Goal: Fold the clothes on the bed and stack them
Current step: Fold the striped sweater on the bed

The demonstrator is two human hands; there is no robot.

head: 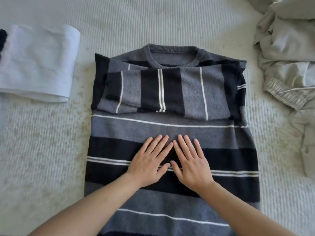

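Note:
A grey, black and white striped sweater [170, 92] lies flat on the bed, collar away from me, both sleeves folded across its chest. My left hand [150, 160] and my right hand [190, 160] lie side by side on its middle, palms down, fingers straight and pressing on the knit. Neither hand grips the fabric.
A folded white garment [39, 65] lies at the left on the ribbed cream bedcover [42, 150], with a dark piece [2, 38] at its far left edge. A crumpled pile of pale grey-green clothes [289, 65] sits at the right.

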